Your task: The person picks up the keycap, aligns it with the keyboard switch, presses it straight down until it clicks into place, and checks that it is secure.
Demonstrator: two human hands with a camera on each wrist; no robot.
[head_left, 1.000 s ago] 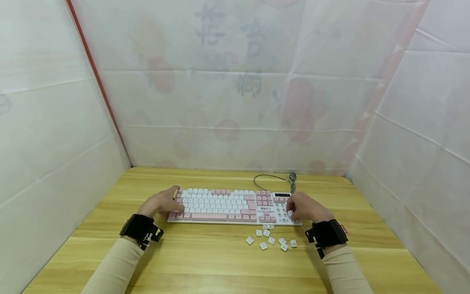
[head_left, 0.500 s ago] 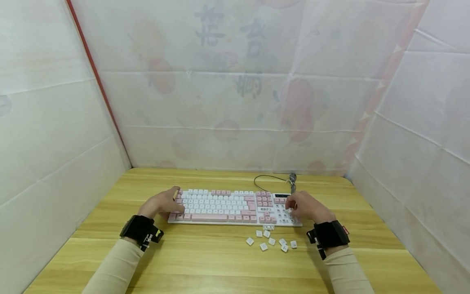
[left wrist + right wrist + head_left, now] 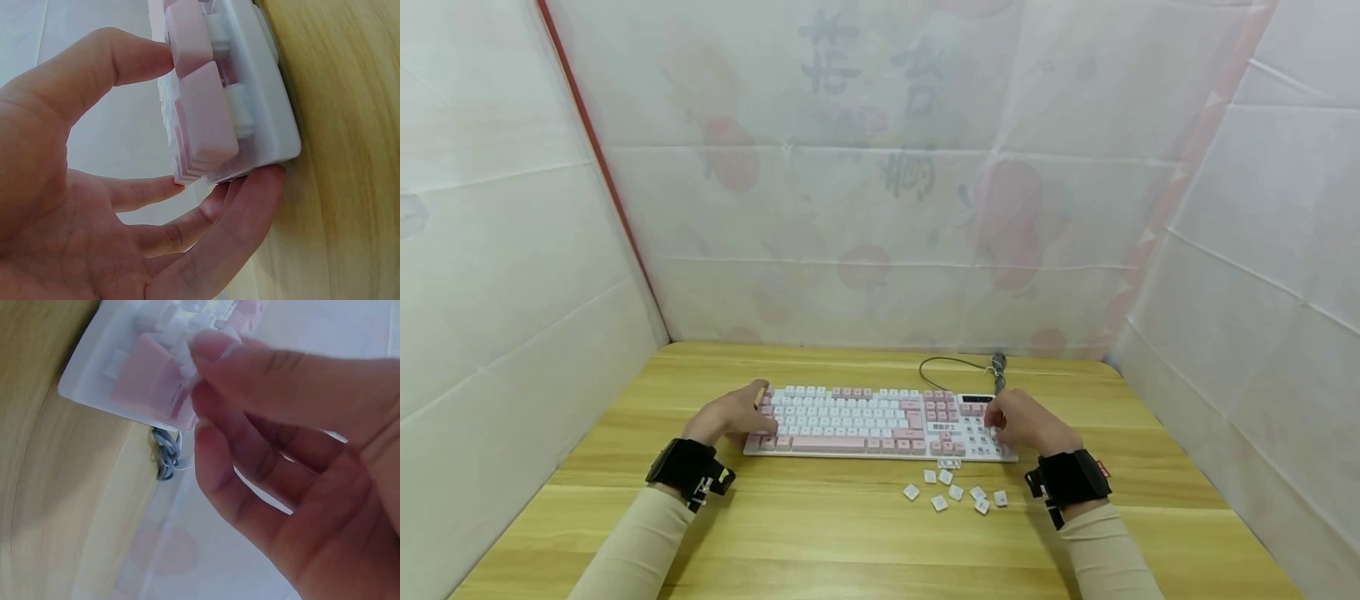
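On the wood-patterned desk (image 3: 820, 533) lies a pink-and-white keyboard (image 3: 827, 443); the left grip (image 3: 730, 414) holds its left end, thumb and fingers bent about it; the right grip (image 3: 1028, 421) is bunched nearly closed at the number pad (image 3: 979, 435), whether holding anything I cannot tell; a cable (image 3: 998, 371) lies behind, loose white keycaps (image 3: 956, 492) in front

Keyboard (image 3: 850, 422): white case, white and pink keys, flat on the table (image 3: 820, 533), long side left-right. Number pad (image 3: 979, 437) at right end shows several bare switches. Gray cable (image 3: 998, 367) bundled at far right. Eight small white loose keys (image 3: 956, 492) scattered on near side, toward right; wider whitish piece (image 3: 949, 463) just beside near edge.
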